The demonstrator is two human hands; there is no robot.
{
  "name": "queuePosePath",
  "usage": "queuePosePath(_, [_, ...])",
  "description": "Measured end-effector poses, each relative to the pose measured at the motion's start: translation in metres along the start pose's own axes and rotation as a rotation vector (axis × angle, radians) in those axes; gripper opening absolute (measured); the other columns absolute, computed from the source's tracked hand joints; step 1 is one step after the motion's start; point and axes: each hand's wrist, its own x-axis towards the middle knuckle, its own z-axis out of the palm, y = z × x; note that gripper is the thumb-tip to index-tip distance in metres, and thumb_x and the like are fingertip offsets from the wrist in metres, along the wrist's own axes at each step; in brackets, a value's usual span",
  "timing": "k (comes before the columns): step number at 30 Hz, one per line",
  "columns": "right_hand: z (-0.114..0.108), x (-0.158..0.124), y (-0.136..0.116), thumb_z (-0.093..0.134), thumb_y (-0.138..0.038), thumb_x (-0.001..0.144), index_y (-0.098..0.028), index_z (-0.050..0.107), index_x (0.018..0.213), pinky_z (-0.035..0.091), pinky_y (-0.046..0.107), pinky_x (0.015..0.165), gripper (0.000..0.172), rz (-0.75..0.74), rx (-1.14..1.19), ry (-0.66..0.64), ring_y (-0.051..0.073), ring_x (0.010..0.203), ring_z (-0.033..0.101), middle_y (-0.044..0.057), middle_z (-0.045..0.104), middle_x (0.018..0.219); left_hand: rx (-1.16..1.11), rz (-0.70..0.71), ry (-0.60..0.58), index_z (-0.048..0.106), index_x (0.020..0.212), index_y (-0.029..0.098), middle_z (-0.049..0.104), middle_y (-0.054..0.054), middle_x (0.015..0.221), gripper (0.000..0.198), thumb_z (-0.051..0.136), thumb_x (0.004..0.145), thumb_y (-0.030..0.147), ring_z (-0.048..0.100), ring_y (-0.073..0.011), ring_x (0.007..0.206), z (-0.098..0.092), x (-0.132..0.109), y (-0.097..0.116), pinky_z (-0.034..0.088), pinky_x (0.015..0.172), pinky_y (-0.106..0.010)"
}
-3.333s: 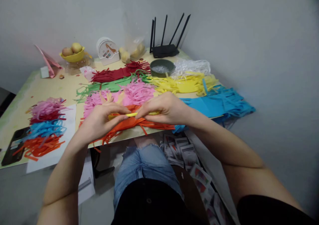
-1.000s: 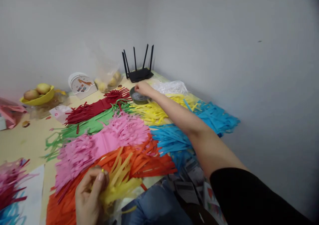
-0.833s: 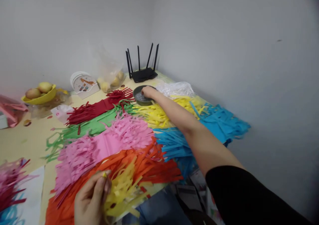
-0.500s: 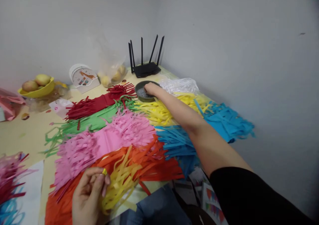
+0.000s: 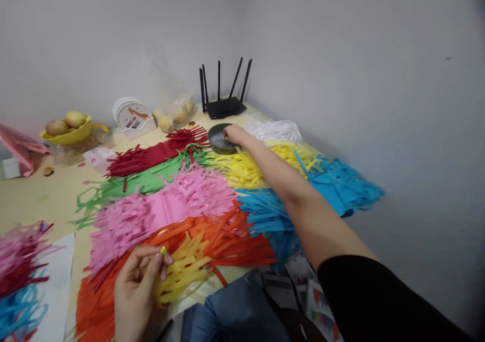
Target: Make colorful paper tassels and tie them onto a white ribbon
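Note:
My left hand [image 5: 142, 281] pinches the twisted top of a yellow paper tassel [image 5: 185, 271], whose fringe strips hang over the orange fringed paper [image 5: 238, 246]. At the back of the table, my right hand [image 5: 234, 134] reaches over the rim of a dark round bowl [image 5: 220, 147] with small clear pieces in it. Its fingers are bent down into the bowl, and I cannot make out whether they hold a piece. Between the hands lie pink [image 5: 162, 205], green [image 5: 142, 180] and red [image 5: 155, 155] fringed papers, with yellow [image 5: 242, 169] and blue [image 5: 337, 185] ones by my right arm.
A black router [image 5: 225, 107] with upright antennas stands behind the bowl, beside a bundle of white cord [image 5: 276, 130]. Further left are a bag of fruit [image 5: 174, 114], a giraffe-print holder [image 5: 133, 119] and a yellow fruit bowl [image 5: 70, 136]. More tassels [image 5: 22, 266] lie on white paper at left.
The view has shifted slightly, so table things appear a little further right. My right hand stays at the bowl, its fingers slightly higher at the rim. My left hand keeps holding the yellow tassel.

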Motion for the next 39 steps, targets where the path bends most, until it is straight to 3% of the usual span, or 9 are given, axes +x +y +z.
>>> queuePosePath(6, [-0.024, -0.035, -0.01, 0.062, -0.011, 0.088, -0.004, 0.071, 0.115, 0.054, 0.033, 0.095, 0.029, -0.07, 0.365, 0.134, 0.021, 0.101, 0.072, 0.016, 0.077, 0.108, -0.034, 0.028, -0.017, 0.07, 0.082, 0.017, 0.07, -0.002, 0.066, 0.031, 0.088, 0.069, 0.039, 0.056, -0.0078, 0.05, -0.004, -0.001, -0.002, 0.049, 0.051, -0.015])
queuePosePath(10, [-0.028, -0.089, -0.059, 0.066, -0.021, 0.088, -0.008, 0.072, 0.106, 0.058, 0.027, 0.086, 0.023, -0.221, 0.633, 0.135, 0.018, 0.092, 0.075, 0.013, 0.079, 0.106, -0.032, 0.132, 0.022, 0.07, 0.083, 0.016, 0.071, -0.001, 0.067, 0.027, 0.086, 0.073, 0.036, 0.059, -0.0078, 0.053, 0.005, -0.001, 0.005, 0.052, 0.056, -0.016])
queuePosePath(12, [-0.022, -0.131, -0.095, 0.066, -0.031, 0.09, -0.014, 0.069, 0.104, 0.06, 0.026, 0.082, 0.023, -0.344, 0.813, 0.075, 0.015, 0.086, 0.076, 0.009, 0.08, 0.099, -0.011, 0.209, 0.041, 0.071, 0.085, 0.017, 0.072, -0.002, 0.07, 0.023, 0.083, 0.077, 0.034, 0.061, -0.008, 0.055, 0.013, -0.001, 0.01, 0.053, 0.058, -0.016])
queuePosePath(15, [-0.012, -0.203, -0.145, 0.078, -0.038, 0.081, -0.016, 0.066, 0.095, 0.061, 0.029, 0.079, 0.029, -0.556, 1.389, -0.171, 0.017, 0.083, 0.076, 0.007, 0.08, 0.09, 0.024, 0.32, 0.043, 0.071, 0.087, 0.017, 0.072, -0.001, 0.07, 0.018, 0.079, 0.082, 0.031, 0.063, -0.0087, 0.058, 0.025, -0.003, 0.017, 0.053, 0.06, -0.017])
queuePosePath(17, [-0.009, -0.243, -0.171, 0.082, -0.038, 0.078, -0.017, 0.067, 0.093, 0.061, 0.028, 0.077, 0.03, -0.588, 1.583, -0.271, 0.015, 0.08, 0.075, 0.005, 0.079, 0.088, 0.039, 0.379, 0.05, 0.071, 0.087, 0.017, 0.072, -0.002, 0.072, 0.015, 0.077, 0.084, 0.03, 0.064, -0.0092, 0.059, 0.03, -0.007, 0.021, 0.053, 0.061, -0.018])
queuePosePath(20, [-0.006, -0.28, -0.196, 0.085, -0.035, 0.074, -0.017, 0.069, 0.084, 0.059, 0.024, 0.07, 0.027, -0.571, 1.726, -0.269, 0.01, 0.071, 0.07, 0.002, 0.075, 0.085, 0.058, 0.433, 0.06, 0.071, 0.087, 0.016, 0.073, -0.003, 0.075, 0.012, 0.075, 0.086, 0.028, 0.064, -0.0092, 0.06, 0.031, -0.019, 0.024, 0.052, 0.06, -0.018])
queuePosePath(24, [-0.004, -0.296, -0.21, 0.089, -0.033, 0.069, -0.017, 0.069, 0.079, 0.056, 0.021, 0.068, 0.028, -0.523, 1.767, -0.197, 0.008, 0.067, 0.065, -0.001, 0.068, 0.076, 0.116, 0.496, 0.077, 0.072, 0.087, 0.016, 0.073, -0.003, 0.076, 0.011, 0.074, 0.087, 0.027, 0.065, -0.0108, 0.061, 0.023, -0.035, 0.022, 0.052, 0.059, -0.02])
queuePosePath(33, [-0.009, -0.31, -0.207, 0.088, -0.038, 0.07, -0.016, 0.071, 0.08, 0.056, 0.023, 0.07, 0.03, -0.573, 1.623, -0.25, 0.01, 0.071, 0.066, 0.001, 0.07, 0.077, 0.533, 0.829, 0.054, 0.074, 0.093, 0.021, 0.076, -0.001, 0.087, 0.009, 0.069, 0.088, 0.015, 0.07, -0.0119, 0.077, 0.003, -0.051, 0.028, 0.053, 0.076, -0.021])
queuePosePath(39, [-0.009, -0.316, -0.206, 0.085, -0.035, 0.076, -0.016, 0.073, 0.084, 0.053, 0.023, 0.068, 0.024, -0.601, 1.542, -0.234, 0.01, 0.071, 0.064, 0.001, 0.068, 0.081, 0.146, 0.49, -0.021, 0.069, 0.094, 0.017, 0.071, -0.002, 0.078, 0.009, 0.069, 0.091, 0.026, 0.067, -0.0106, 0.064, 0.005, -0.056, 0.019, 0.054, 0.064, -0.02])
